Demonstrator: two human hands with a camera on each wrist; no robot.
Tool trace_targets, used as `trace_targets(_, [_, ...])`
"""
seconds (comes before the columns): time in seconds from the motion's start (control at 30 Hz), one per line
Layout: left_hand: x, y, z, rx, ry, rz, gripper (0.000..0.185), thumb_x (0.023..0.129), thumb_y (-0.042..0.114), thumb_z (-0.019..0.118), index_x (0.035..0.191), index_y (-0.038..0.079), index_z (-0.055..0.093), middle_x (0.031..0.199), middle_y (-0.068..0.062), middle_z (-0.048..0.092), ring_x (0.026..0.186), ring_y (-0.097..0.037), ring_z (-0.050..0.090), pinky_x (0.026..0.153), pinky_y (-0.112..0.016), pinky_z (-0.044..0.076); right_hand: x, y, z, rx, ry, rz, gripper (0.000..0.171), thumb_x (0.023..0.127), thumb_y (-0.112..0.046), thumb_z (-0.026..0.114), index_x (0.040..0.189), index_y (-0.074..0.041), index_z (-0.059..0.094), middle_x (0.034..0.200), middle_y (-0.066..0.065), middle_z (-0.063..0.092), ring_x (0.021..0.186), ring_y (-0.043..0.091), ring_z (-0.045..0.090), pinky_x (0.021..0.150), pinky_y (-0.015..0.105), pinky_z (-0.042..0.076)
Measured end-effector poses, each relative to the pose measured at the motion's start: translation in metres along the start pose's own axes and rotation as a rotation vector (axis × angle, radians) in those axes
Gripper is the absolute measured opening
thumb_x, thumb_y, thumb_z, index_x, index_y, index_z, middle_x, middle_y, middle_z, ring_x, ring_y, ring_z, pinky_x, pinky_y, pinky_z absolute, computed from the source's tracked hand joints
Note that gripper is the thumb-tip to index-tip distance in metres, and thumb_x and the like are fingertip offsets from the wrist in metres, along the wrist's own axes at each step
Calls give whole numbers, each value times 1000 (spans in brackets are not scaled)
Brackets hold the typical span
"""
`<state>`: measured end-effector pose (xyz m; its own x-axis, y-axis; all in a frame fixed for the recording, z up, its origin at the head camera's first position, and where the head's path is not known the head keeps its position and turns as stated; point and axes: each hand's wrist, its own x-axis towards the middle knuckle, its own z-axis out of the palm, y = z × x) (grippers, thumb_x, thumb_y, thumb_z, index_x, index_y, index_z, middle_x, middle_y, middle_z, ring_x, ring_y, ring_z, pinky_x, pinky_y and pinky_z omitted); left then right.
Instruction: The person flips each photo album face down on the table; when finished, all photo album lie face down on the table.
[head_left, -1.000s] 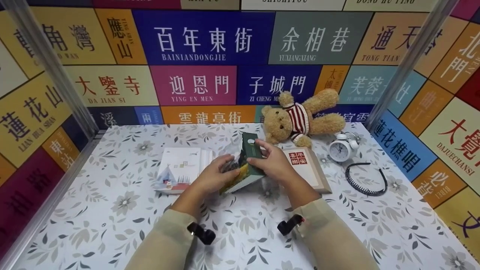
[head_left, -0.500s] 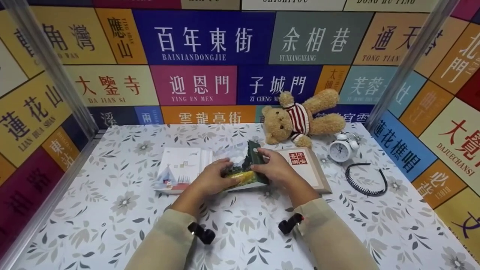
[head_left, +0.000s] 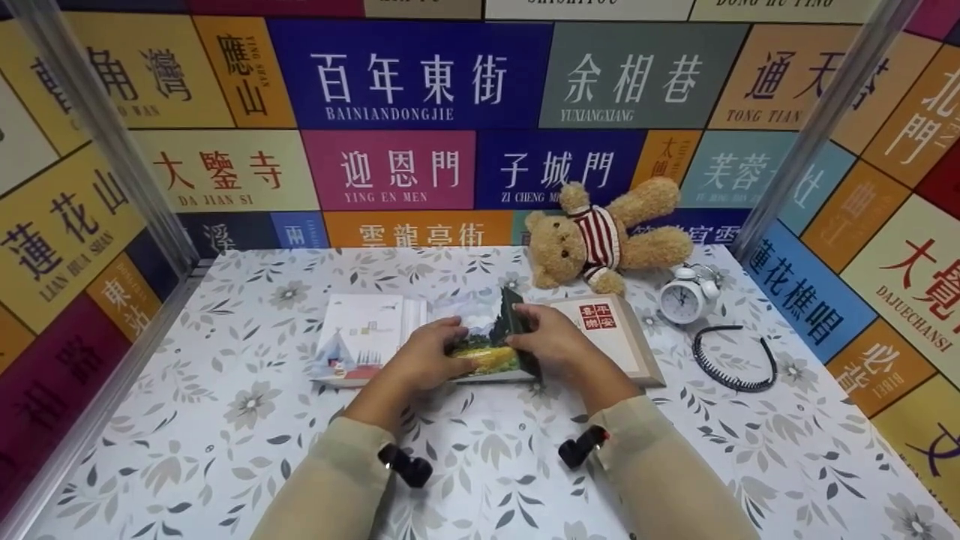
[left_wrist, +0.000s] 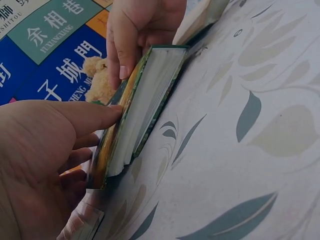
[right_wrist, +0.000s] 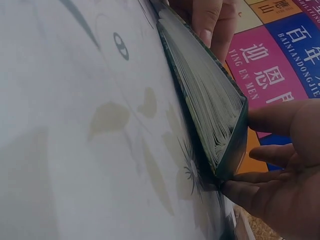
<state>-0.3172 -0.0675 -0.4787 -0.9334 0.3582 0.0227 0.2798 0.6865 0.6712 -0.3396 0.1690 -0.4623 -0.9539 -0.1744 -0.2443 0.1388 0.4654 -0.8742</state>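
Left hand (head_left: 427,356) and right hand (head_left: 551,337) gripping green book (head_left: 491,346) between them, nearly flat on table (head_left: 225,450)

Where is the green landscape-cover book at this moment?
In the head view the green book lies mid-table, held between the left hand and right hand, with the white book at its left.

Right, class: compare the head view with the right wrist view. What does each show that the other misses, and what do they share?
Only the head view shows the teddy bear, the alarm clock, the black headband, the white book and the beige book.

Only the right wrist view shows the page edges of the green book close up, fanned between its covers.

Both show the left hand and right hand holding the green book over the floral tablecloth.
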Motion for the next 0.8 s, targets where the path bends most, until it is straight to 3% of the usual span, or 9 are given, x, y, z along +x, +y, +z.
trace_targets(0.23, [3,1,0,0,5,-13,64,82,38,78,138,13,59,157,-2,42,145,-27,38,122,-43,28,-1,-4,1,-46,36,-49,69,87,-5,70,150,-11,42,150,10,49,137,28,48,115,41,40])
trace_targets(0.5, [1,2,-7,-138,86,-101,58,86,36,73,139,19,57,149,-1,51,142,-23,43,120,-44,32,-3,-10,14,-179,99,-193,57,90,-19,70,144,-15,52,146,7,54,137,26,48,116,43,38])
trace_targets(0.67, [-5,-1,-17,-260,177,-154,53,90,38,68,139,23,56,146,-2,54,139,-25,46,116,-47,38,-11,-19,28,-126,60,-296,50,94,-25,66,142,-21,54,147,4,53,137,27,49,111,43,44])
trace_targets(0.8, [-11,-10,-31,-301,231,-143,54,92,41,67,140,20,55,145,-2,55,137,-25,49,114,-45,41,-14,-29,41,-66,13,-338,49,93,-27,67,141,-23,55,147,0,54,135,28,52,108,41,48])
